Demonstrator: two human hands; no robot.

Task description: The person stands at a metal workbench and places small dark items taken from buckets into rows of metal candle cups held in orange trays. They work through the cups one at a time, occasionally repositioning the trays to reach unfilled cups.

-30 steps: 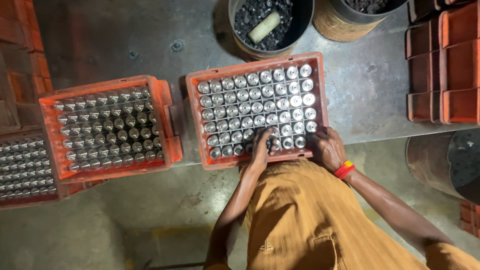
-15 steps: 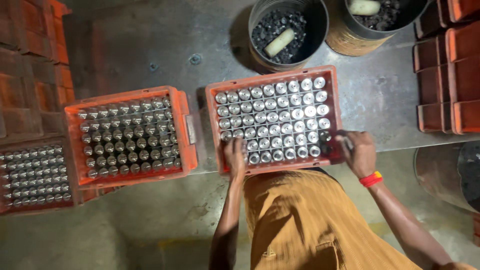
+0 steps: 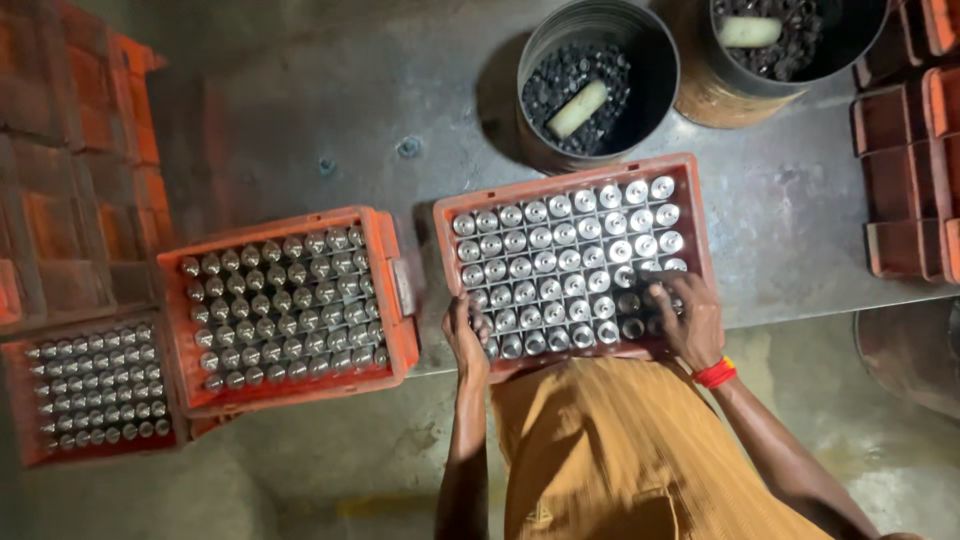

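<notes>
On the tabletop (image 3: pixel 300 130), an orange crate (image 3: pixel 690 200) of shiny metal cylinders (image 3: pixel 560 250) sits at the near edge. Left hand (image 3: pixel 466 336) curls over its near-left corner; right hand (image 3: pixel 688 318) rests spread on cylinders near-right, gripping nothing visible.

Both arms extended forward, elbows bent. Left hand (image 3: pixel 466 338) palm down, fingers curled. Right hand (image 3: pixel 686 318) palm down, fingers spread; red band at wrist.

- Orange crates (image 3: pixel 690 190) filled with metal cylinders: three, at 9, 7 and centre.
- Round dark bins (image 3: pixel 650 60) of small black parts: two, at 12 and 1.
- Pale rollers (image 3: pixel 577 108) lying in the bins: two, one apiece.
- Hands (image 3: pixel 690 320) on the centre crate: two.
</notes>
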